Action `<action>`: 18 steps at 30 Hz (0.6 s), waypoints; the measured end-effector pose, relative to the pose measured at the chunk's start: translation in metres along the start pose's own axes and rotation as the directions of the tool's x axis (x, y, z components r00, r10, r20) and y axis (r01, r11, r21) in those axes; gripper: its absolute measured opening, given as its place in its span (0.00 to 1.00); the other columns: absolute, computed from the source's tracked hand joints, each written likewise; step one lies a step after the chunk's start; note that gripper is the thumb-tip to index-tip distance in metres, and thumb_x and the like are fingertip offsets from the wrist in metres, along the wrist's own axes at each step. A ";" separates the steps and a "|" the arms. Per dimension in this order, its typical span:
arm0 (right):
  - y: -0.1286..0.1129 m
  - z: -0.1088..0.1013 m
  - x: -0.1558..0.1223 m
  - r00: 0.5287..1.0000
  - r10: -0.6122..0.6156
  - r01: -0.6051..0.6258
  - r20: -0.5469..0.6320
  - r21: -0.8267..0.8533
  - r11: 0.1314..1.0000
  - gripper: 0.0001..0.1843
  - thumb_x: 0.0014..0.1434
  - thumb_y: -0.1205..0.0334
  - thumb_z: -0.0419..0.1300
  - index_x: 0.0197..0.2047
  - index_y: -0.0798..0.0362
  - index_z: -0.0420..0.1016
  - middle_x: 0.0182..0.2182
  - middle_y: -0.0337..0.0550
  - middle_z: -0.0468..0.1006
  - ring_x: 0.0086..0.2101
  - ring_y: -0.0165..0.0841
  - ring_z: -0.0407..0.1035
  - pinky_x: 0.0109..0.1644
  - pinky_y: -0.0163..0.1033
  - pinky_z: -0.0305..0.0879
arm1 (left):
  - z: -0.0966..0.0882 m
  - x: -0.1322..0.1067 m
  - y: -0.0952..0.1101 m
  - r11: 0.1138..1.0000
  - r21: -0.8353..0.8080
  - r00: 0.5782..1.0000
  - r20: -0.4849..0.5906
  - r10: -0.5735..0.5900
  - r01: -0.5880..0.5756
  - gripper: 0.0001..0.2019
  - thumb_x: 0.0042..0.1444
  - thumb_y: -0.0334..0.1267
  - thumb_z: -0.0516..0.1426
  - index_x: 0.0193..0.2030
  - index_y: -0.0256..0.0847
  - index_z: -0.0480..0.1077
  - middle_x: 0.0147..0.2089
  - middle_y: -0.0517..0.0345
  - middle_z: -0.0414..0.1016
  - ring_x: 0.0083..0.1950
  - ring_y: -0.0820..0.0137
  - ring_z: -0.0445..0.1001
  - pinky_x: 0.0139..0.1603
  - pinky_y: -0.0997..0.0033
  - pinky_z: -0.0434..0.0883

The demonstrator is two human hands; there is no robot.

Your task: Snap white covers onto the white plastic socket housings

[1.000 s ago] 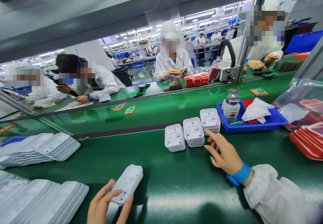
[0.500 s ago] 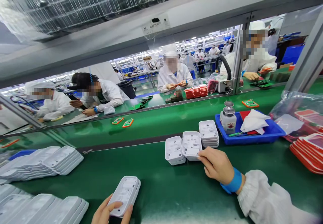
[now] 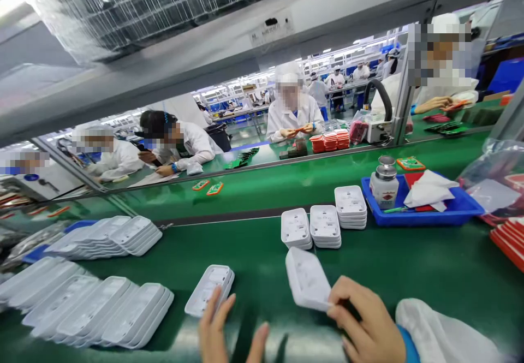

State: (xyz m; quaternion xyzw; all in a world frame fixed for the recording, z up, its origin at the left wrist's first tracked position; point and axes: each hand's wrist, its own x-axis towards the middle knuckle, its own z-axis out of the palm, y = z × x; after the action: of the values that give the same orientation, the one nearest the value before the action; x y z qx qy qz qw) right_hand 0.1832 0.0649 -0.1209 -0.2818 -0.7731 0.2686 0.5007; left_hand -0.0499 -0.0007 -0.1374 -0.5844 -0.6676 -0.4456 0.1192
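Observation:
Between the thumb and fingers of my right hand (image 3: pixel 364 316) a white plastic housing (image 3: pixel 308 279) is pinched by its lower right corner, tilted above the green work surface. My left hand (image 3: pixel 229 325) has its fingers spread and holds nothing. Just beyond those fingertips lies a short stack of white housings (image 3: pixel 209 287), slightly overlapped by the fingers. Three small stacks stand behind the held piece: a left one (image 3: pixel 295 226), a middle one (image 3: pixel 325 224) and a right one (image 3: pixel 350 204).
Overlapping rows of white housings (image 3: pixel 117 308) lie at left, with more (image 3: pixel 137 234) behind. A blue tray (image 3: pixel 426 218) carries a pump bottle (image 3: pixel 383 185) and white wipes. Red frames (image 3: pixel 510 243) are stacked at right. Co-workers sit beyond the green conveyor (image 3: pixel 262 191).
My right hand has lifted a housing off the middle stack and brought it nearer. My left hand has released the short stack at left and opened. The camera view has shifted left.

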 end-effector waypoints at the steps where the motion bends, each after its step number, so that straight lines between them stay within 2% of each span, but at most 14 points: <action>1: -0.006 0.007 -0.005 0.995 0.078 -0.082 0.061 0.077 0.994 0.08 0.62 0.64 0.48 0.30 0.52 0.61 0.22 0.35 0.63 0.21 0.28 0.59 0.26 0.31 0.53 | 0.004 -0.007 0.011 0.995 -0.095 0.998 0.054 0.021 -0.016 0.25 0.55 0.45 0.55 0.57 0.40 0.56 0.63 0.39 0.54 0.64 0.50 0.56 0.60 0.44 0.59; 3: -0.012 0.016 -0.010 0.956 0.212 -0.255 0.203 0.216 0.943 0.09 0.61 0.62 0.50 0.29 0.52 0.61 0.20 0.34 0.62 0.19 0.28 0.58 0.24 0.30 0.52 | 0.010 -0.018 0.026 0.972 -0.234 0.980 0.183 0.080 -0.036 0.28 0.56 0.43 0.54 0.62 0.41 0.51 0.64 0.40 0.54 0.64 0.52 0.57 0.58 0.48 0.63; 5: -0.012 0.018 -0.011 0.907 0.289 -0.379 0.305 0.300 0.875 0.10 0.60 0.60 0.51 0.28 0.53 0.61 0.18 0.33 0.62 0.18 0.27 0.58 0.23 0.29 0.53 | 0.011 -0.024 0.035 0.950 -0.310 0.928 0.339 0.155 -0.045 0.28 0.58 0.39 0.53 0.64 0.44 0.49 0.61 0.44 0.61 0.61 0.58 0.63 0.56 0.57 0.67; 7: -0.009 0.014 -0.010 0.884 0.317 -0.430 0.343 0.331 0.840 0.10 0.60 0.59 0.52 0.29 0.54 0.63 0.18 0.33 0.63 0.19 0.27 0.59 0.24 0.29 0.54 | 0.009 -0.023 0.038 0.938 -0.347 0.869 0.459 0.187 -0.019 0.25 0.60 0.36 0.52 0.63 0.47 0.51 0.55 0.50 0.69 0.54 0.65 0.70 0.53 0.65 0.70; 9: -0.005 0.009 -0.007 0.878 0.312 -0.435 0.363 0.333 0.837 0.08 0.60 0.60 0.52 0.31 0.55 0.65 0.19 0.33 0.64 0.20 0.27 0.58 0.25 0.29 0.54 | 0.006 -0.020 0.040 0.929 -0.367 0.847 0.505 0.163 0.040 0.20 0.61 0.35 0.51 0.59 0.47 0.55 0.49 0.54 0.74 0.48 0.69 0.74 0.49 0.70 0.72; 13: 0.002 0.007 -0.005 0.844 0.273 -0.422 0.462 0.256 0.870 0.07 0.54 0.63 0.58 0.38 0.55 0.69 0.22 0.33 0.64 0.21 0.27 0.57 0.25 0.29 0.53 | 0.001 -0.016 0.042 0.931 -0.339 0.852 0.519 0.069 0.131 0.13 0.61 0.37 0.50 0.52 0.43 0.62 0.45 0.54 0.76 0.44 0.69 0.76 0.44 0.72 0.73; 18: 0.007 0.012 -0.008 0.861 0.206 -0.262 0.464 0.058 0.963 0.11 0.50 0.73 0.62 0.38 0.53 0.70 0.24 0.33 0.67 0.24 0.29 0.61 0.29 0.31 0.55 | 0.000 -0.017 0.043 0.937 -0.304 0.841 0.541 0.020 0.173 0.13 0.60 0.38 0.51 0.51 0.41 0.64 0.44 0.53 0.76 0.43 0.67 0.76 0.43 0.70 0.73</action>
State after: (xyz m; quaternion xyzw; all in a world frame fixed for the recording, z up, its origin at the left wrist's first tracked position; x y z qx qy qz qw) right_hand 0.1760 0.0629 -0.1348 -0.2728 -0.8111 0.4314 0.2857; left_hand -0.0068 -0.0156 -0.1296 -0.6693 -0.6101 -0.3777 -0.1930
